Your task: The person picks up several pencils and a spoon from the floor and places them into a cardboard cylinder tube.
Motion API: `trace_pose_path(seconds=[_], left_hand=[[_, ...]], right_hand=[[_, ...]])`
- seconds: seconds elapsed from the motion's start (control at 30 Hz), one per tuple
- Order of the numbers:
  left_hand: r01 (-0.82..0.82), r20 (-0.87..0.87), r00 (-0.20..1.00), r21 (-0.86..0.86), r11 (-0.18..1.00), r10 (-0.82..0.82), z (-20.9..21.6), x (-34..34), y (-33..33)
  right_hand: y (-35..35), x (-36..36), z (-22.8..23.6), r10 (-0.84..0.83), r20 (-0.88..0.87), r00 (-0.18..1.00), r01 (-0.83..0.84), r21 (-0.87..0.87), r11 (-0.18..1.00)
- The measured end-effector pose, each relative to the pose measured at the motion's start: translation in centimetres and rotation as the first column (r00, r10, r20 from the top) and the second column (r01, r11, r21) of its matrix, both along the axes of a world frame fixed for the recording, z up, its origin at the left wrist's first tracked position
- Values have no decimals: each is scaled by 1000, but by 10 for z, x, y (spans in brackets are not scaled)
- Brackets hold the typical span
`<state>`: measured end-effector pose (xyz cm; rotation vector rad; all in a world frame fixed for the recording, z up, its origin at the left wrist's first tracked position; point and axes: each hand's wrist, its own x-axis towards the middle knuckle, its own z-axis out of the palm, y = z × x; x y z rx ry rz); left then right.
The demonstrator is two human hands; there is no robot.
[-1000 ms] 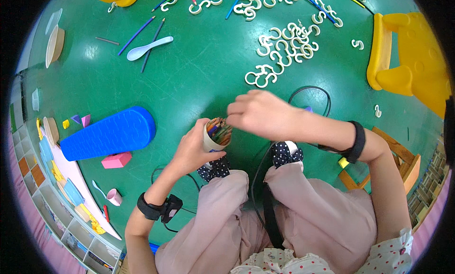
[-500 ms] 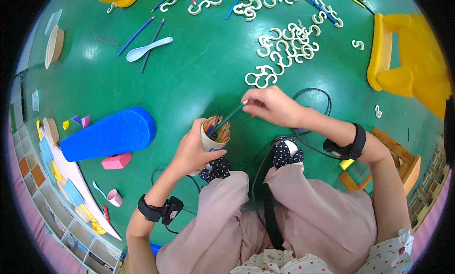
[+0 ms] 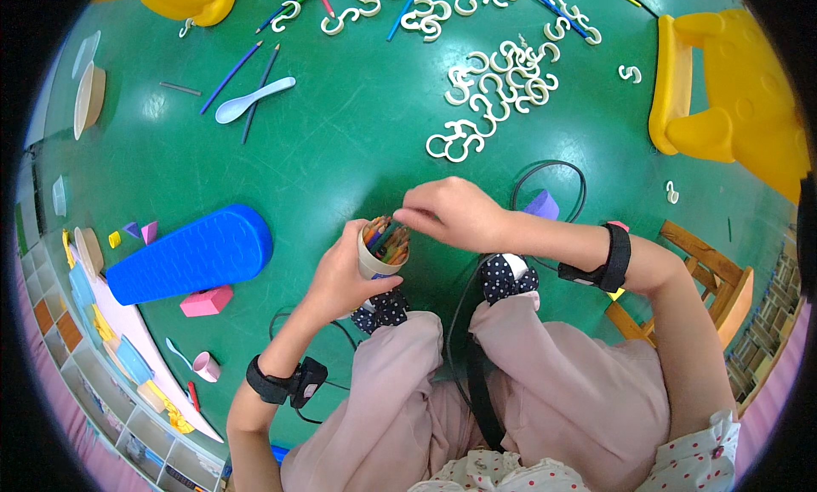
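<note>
My left hand [image 3: 336, 275] is wrapped round a pale cup [image 3: 372, 266] that stands upright near my feet. Several coloured pencils [image 3: 395, 252] fill the cup, most with their points up. Just above its rim, my right hand [image 3: 455, 213] pinches the upper end of a dark green pencil [image 3: 387, 234]. That pencil slants down among the others, and its lower end is hidden in the cup. My right fingertips partly cover its top.
A long blue plastic piece [image 3: 191, 255] lies to the left, touching a pink block [image 3: 207, 300]. White S-shaped hooks [image 3: 498, 107] are scattered ahead, with a light blue spoon [image 3: 255, 99] farther left. To the right are a yellow chair [image 3: 736, 83], a purple block [image 3: 542, 205] and a black cable [image 3: 585, 194].
My right hand has come down and left toward the cup, and the green pencil has sunk deeper among the others. My left hand still holds the cup.
</note>
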<state>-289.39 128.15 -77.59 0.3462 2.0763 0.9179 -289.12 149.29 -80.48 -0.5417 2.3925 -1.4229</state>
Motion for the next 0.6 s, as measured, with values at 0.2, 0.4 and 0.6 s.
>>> trace_pose_path(seconds=[0.2,0.4,0.6], left_hand=[[27,39,999,-18,999,-27,4,1,1],[-6,3,1000,-20,1000,6,-12,3,-7],[0,20,1000,-58,998,1,-7,1,-13]], right_hand=[[-10,8,5,193,-193,962,-113,362,925],[53,-29,-19,-107,-28,994,96,699,708],[186,-90,-64,-302,-573,761,648,668,365]])
